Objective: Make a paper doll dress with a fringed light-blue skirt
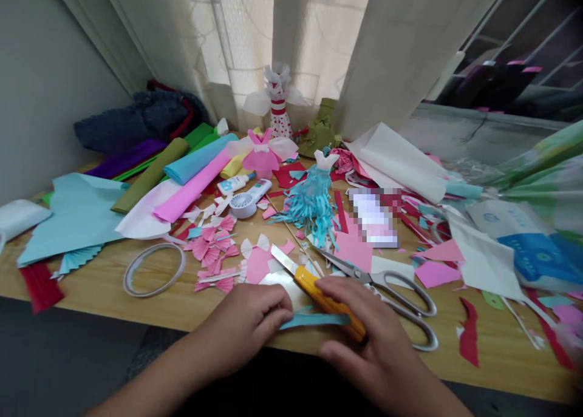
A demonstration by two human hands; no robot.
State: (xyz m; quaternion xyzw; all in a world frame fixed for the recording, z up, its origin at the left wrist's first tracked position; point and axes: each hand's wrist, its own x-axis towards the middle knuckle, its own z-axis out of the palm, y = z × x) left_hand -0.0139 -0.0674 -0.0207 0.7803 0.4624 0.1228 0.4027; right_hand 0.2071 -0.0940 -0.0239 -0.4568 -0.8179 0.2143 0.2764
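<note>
My left hand (pixel 248 320) pinches one end of a narrow teal paper strip (pixel 314 320) at the table's near edge. My right hand (pixel 364 338) lies over the strip's other end, fingers curled against the orange handle of a utility knife (pixel 314 286), whose blade points away to the upper left. Silver scissors (pixel 392 289) lie shut just right of the knife. A teal fringed paper dress (pixel 312 201) lies beyond them in the middle of the table.
A tape ring (pixel 155 269) lies to the left. Rolled coloured papers (pixel 191 168), a small white fan (pixel 243 204), pink paper fans (pixel 214 247) and scraps cover the wooden table (pixel 91 289). Paper dolls (pixel 277 101) stand by the curtain. White sheets and bags (pixel 501 241) crowd the right.
</note>
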